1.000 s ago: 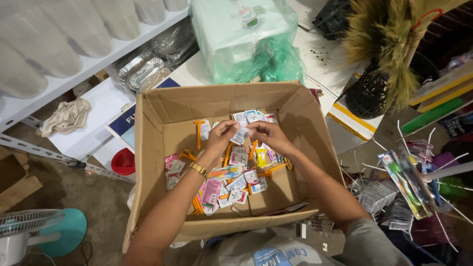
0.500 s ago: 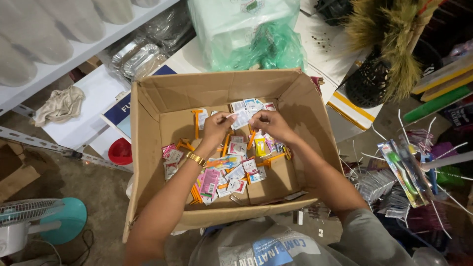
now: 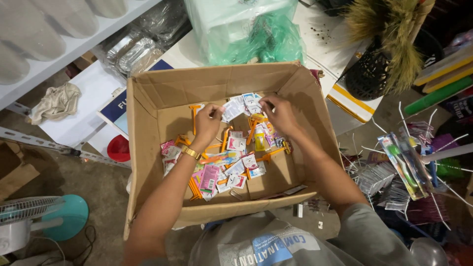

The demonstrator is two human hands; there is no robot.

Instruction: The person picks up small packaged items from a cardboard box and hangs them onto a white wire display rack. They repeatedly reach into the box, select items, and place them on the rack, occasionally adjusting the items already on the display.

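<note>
Both hands worked inside a cardboard box (image 3: 148,162) on the concrete floor (image 3: 69,182). Left hand (image 3: 207,120) pinched a white sachet (image 3: 230,111); right hand (image 3: 280,114) hovered with fingers spread over loose packets (image 3: 236,172).

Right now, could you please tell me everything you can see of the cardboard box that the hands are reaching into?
The cardboard box is plain brown, worn and creased, with its top flaps folded outward and open. It sits upright on the floor in front of the person, below a white shelf. Inside lies a loose pile of small packets and orange razors. The left hand holds a small white packet inside it; the right hand reaches in beside it.
</note>
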